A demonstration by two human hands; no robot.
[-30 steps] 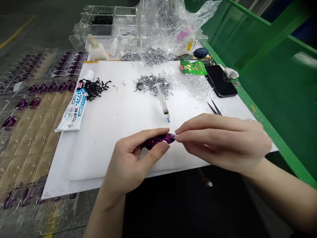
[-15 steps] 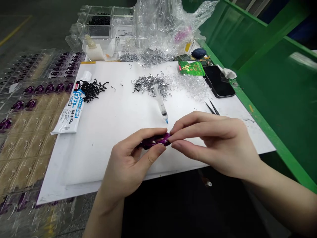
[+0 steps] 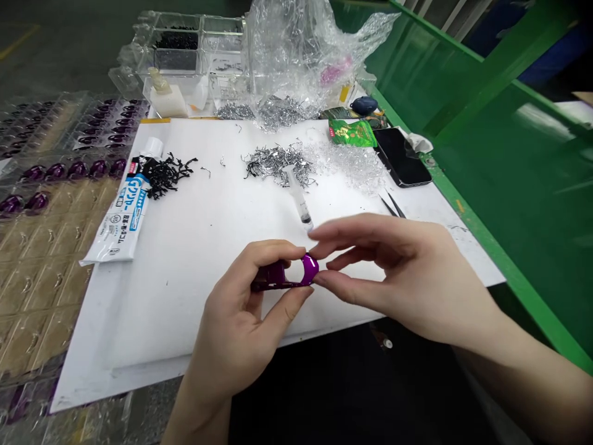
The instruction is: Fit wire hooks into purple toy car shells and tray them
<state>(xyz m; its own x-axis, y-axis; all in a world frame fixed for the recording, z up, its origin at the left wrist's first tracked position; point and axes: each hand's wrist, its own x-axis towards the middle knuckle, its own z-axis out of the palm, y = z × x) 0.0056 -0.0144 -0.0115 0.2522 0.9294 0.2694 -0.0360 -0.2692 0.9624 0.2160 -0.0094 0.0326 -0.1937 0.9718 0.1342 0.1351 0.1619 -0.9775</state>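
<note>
A glossy purple plastic part (image 3: 311,270) with a rounded end and an oval opening is held above the front of the white board. My left hand (image 3: 243,309) is closed on it, thumb below and fingers above, covering its left portion. At its rounded right end, my right hand (image 3: 398,269) pinches with thumb and a fingertip; the other fingers are curled. A clear syringe (image 3: 297,196) lies just beyond the hands, its tip close to my right index finger. Black tweezers (image 3: 391,204) rest behind the right hand.
The white board (image 3: 194,259) carries piles of silvery bits (image 3: 280,164), black bits (image 3: 167,176) and clear bits (image 3: 354,164). A glue tube (image 3: 118,216) lies left, a phone (image 3: 402,157) right. Clear trays (image 3: 37,247) with purple parts stand left; a green barrier (image 3: 491,154) runs along the right.
The purple part has been tilted so its oval opening now faces me. My right index finger has lifted slightly away. The whole view has shifted a little.
</note>
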